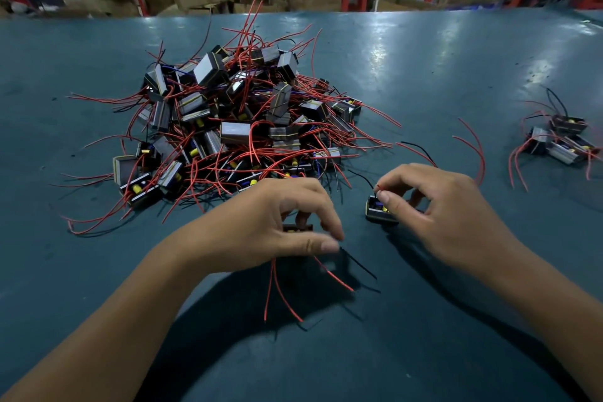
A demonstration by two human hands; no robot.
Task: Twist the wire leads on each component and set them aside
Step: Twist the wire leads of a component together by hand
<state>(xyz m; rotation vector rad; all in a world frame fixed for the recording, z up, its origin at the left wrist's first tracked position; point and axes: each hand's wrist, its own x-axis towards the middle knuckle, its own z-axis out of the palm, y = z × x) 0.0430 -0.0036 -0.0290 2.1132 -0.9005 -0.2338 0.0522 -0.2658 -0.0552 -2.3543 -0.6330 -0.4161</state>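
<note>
Two bare hands each hold a small boxy component on a scuffed, glossy teal table point(456, 52).

The left hand point(277, 222) curls over a dark component point(297, 228), whose thin red and black leads point(280, 290) trail toward the viewer. The right hand point(434, 206) pinches a lead at a second block point(378, 210) with a yellow part on top. Behind lies a tangled heap point(241, 121) of grey-sided blocks and red wire; a small set-aside cluster point(561, 140) sits far right.
</note>
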